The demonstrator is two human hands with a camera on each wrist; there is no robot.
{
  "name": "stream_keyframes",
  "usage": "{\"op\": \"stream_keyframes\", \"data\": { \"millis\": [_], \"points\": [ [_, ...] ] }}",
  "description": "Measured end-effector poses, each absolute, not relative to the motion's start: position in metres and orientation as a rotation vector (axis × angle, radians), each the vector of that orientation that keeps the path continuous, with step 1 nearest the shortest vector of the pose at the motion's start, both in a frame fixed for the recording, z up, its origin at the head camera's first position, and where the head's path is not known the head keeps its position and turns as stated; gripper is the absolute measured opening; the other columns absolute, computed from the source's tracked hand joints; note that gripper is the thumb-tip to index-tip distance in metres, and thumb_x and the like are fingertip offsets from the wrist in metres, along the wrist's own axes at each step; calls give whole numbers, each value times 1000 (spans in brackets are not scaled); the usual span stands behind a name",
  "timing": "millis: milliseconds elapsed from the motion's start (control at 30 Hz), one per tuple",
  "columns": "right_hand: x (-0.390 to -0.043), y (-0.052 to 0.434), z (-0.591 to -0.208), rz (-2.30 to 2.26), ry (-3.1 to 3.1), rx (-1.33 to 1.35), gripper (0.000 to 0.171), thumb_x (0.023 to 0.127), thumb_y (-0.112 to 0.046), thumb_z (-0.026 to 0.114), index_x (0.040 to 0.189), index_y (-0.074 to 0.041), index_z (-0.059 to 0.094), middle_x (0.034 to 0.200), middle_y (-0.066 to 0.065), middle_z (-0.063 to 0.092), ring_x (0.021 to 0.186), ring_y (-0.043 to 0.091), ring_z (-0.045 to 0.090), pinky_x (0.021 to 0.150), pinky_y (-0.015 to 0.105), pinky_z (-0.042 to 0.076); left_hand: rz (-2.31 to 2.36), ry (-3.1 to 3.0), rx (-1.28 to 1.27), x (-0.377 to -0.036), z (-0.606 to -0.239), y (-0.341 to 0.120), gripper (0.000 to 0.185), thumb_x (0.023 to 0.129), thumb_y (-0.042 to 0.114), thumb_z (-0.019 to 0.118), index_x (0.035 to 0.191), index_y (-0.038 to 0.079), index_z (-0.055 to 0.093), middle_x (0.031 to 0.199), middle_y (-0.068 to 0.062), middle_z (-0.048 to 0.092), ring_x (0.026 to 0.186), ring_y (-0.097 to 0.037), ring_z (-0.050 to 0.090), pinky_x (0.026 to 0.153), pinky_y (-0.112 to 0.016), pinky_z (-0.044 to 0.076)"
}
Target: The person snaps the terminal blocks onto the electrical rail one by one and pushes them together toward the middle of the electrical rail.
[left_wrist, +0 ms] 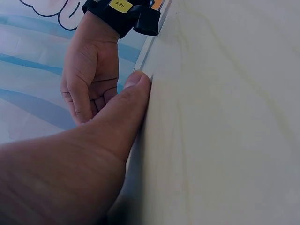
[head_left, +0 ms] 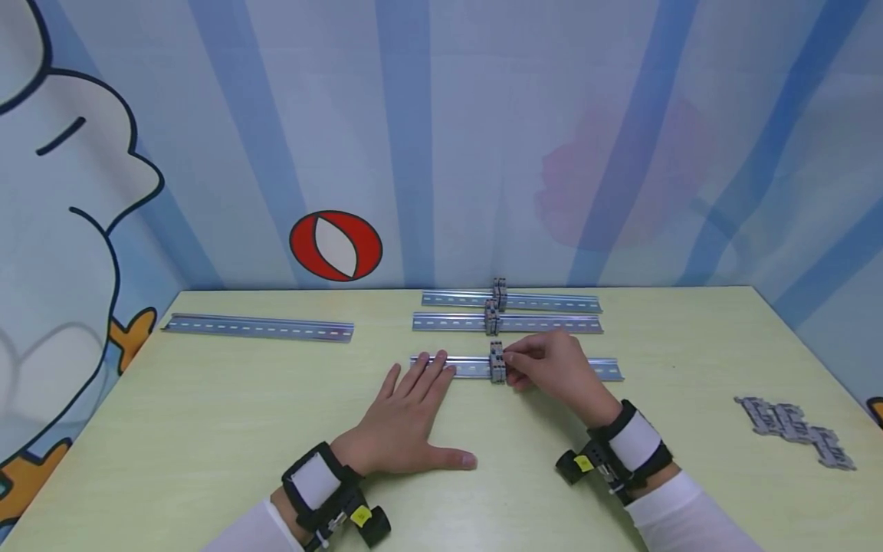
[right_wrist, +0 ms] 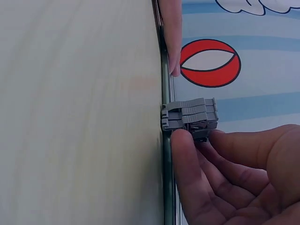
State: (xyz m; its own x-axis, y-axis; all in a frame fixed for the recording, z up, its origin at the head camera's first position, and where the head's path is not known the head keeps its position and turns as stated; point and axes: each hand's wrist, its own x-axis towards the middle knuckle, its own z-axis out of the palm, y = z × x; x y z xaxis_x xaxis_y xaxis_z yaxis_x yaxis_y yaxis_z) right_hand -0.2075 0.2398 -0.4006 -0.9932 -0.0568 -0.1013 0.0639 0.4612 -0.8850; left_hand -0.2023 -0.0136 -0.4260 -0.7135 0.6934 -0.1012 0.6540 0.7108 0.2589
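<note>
A slotted metal DIN rail [head_left: 472, 369] lies across the table in front of me, with a cluster of grey terminal blocks [head_left: 497, 363] upright on it. My left hand [head_left: 407, 425] lies with fingers spread, fingertips resting on the rail's left part and thumb on the table. At the cluster's right side, my right hand [head_left: 555, 369] pinches a grey terminal block with thumb and forefinger. In the right wrist view the block cluster [right_wrist: 192, 115] stands on the rail, partly covered by those fingertips [right_wrist: 182, 140]. The left wrist view shows the left thumb [left_wrist: 133, 93] against the tabletop.
Behind are two more rails, the rear rail [head_left: 552, 303] and middle rail [head_left: 552, 323], each bearing terminal blocks. Another rail [head_left: 258, 328] without blocks lies at the left. Loose grey terminal blocks [head_left: 792, 424] lie flat at the right. A patterned curtain [head_left: 469, 153] closes off the back.
</note>
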Motion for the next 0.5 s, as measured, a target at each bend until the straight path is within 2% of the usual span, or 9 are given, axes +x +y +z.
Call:
{"op": "stream_keyframes", "data": {
  "millis": [133,233,367,500],
  "points": [
    [-209,243,-399,-1521,2589,-19,18,94,-13,64,104,0,74,79,10,73,69,21,71,65,31,59,301,2732,1086,-203,-426,-14,119,72,91,41,158,15,10,165,-4,-2,151,-26,-3,118,-58,1],
    [-210,253,-393,-1400,2648,-68,22,93,-17,66,107,-1,73,86,9,74,74,19,71,66,32,58,317,2730,1083,-203,-427,-15,119,72,91,41,158,15,9,165,-4,-2,151,-26,-3,118,-58,1],
    [-210,282,-376,-1099,2778,-175,39,86,-22,75,118,0,68,103,11,72,90,23,69,72,35,57,312,2725,1085,-203,-427,-15,120,72,91,41,158,15,7,165,-3,-3,151,-26,-3,117,-59,1],
    [-209,314,-365,-733,2781,-161,59,74,-27,85,122,2,64,115,20,65,104,34,62,79,43,54,283,2729,1087,-204,-427,-15,121,72,92,40,158,15,5,165,-4,-5,151,-26,-4,118,-58,1]
  ]
}}
